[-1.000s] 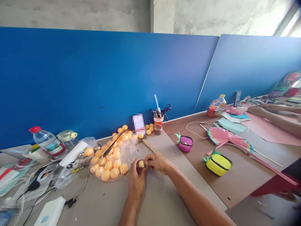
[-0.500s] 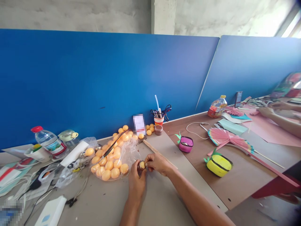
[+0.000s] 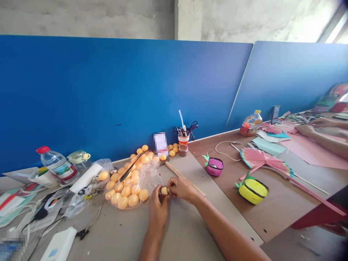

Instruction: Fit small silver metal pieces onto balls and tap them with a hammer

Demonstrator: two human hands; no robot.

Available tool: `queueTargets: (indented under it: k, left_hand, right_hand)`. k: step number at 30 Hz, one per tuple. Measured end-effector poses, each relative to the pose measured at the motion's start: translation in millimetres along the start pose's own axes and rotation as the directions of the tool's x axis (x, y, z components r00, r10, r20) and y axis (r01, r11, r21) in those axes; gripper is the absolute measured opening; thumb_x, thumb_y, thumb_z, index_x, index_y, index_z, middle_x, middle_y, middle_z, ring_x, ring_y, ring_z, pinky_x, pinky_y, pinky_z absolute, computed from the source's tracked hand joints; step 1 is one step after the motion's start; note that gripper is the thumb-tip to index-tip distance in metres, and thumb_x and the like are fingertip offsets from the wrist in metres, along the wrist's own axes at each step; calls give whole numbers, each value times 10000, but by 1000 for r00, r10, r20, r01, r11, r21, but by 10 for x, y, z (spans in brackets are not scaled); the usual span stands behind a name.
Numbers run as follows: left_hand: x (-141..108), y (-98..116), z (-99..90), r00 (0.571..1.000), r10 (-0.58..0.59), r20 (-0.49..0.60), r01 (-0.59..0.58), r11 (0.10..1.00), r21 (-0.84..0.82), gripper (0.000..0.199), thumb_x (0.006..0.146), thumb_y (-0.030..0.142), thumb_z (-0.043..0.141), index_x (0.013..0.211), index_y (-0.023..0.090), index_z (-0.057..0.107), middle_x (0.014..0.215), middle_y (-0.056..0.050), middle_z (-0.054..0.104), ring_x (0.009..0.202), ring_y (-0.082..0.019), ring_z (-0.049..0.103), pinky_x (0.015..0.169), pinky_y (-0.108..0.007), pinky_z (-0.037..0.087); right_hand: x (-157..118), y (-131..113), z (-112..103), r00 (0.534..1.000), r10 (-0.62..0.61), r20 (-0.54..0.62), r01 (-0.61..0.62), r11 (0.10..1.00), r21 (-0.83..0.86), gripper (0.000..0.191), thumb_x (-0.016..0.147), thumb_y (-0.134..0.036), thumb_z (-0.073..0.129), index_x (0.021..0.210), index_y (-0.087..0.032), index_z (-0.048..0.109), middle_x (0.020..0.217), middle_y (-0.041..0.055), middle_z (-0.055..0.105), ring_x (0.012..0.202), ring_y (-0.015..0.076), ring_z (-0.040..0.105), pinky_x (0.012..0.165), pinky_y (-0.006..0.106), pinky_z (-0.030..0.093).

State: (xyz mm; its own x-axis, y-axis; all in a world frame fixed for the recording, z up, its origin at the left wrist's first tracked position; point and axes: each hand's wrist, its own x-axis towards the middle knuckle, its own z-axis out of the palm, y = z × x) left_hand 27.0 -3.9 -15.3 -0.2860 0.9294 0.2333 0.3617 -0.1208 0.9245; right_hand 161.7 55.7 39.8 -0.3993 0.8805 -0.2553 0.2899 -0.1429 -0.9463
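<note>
My left hand is closed around a small dark brown round thing with a yellow-orange patch on top, held above the grey table. My right hand has thumb and fingertips pinched together at its right edge. Whatever lies between those fingertips is too small to make out. Left of both hands rests a clear plastic bag with several orange balls in it. Behind my right hand lie thin wooden sticks.
At the back stand a small brown-filled tub and a paper cup of pens. Purple and yellow pouches sit on the right. Bottles, cables and a white box crowd the left. Another person's hands touch pink paper.
My hands stay in nearly the same place, with only a slight shift of the right fingers at the round thing. The other person's hand at far right moves slightly left.
</note>
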Motion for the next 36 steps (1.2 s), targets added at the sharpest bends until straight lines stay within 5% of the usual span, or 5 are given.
queueTargets:
  k: [6, 12, 20, 33, 36]
  left_hand:
    - [28, 62, -36, 995, -100, -27, 98, 993, -68, 471, 762, 380, 610, 1168, 148, 554, 1060, -132, 675, 895, -232, 656, 846, -407, 519]
    - [59, 54, -51, 995, -83, -63, 79, 994, -73, 527, 730, 456, 632, 1140, 133, 561, 992, -133, 674, 828, -223, 646, 793, -386, 532]
    - [76, 30, -60, 997, -58, -56, 54, 997, -63, 513, 725, 476, 645, 1108, 143, 574, 971, -128, 679, 814, -226, 654, 773, -381, 540]
    - [65, 46, -40, 994, -83, -72, 77, 994, -82, 514, 724, 477, 647, 1121, 159, 579, 1013, -118, 680, 862, -227, 660, 799, -375, 535]
    - [59, 51, -42, 994, -79, -75, 72, 993, -91, 499, 733, 465, 649, 1116, 154, 577, 1004, -118, 679, 850, -220, 660, 793, -370, 538]
  right_hand:
    - [96, 40, -267, 982, -126, -139, 95, 973, -211, 104, 758, -163, 529, 765, -163, 633, 596, -27, 586, 570, 108, 517, 571, 215, 358]
    - [62, 61, -388, 977, -131, -167, -31, 691, -722, 269, 796, -119, 486, 896, -182, 729, 1028, 90, 695, 882, 186, 639, 755, 263, 391]
    - [16, -2, -301, 992, -72, -106, -61, 465, -883, 244, 793, -108, 519, 909, -190, 716, 1040, 102, 689, 865, 202, 656, 775, 300, 348]
    - [-58, -59, -341, 995, -65, -78, -46, 396, -917, 217, 750, -79, 549, 873, -160, 708, 1020, 139, 681, 869, 218, 655, 793, 316, 344]
    - [-25, -25, -332, 991, -98, -87, -31, 471, -882, 177, 761, -77, 545, 829, -152, 691, 975, 128, 678, 830, 202, 649, 789, 308, 351]
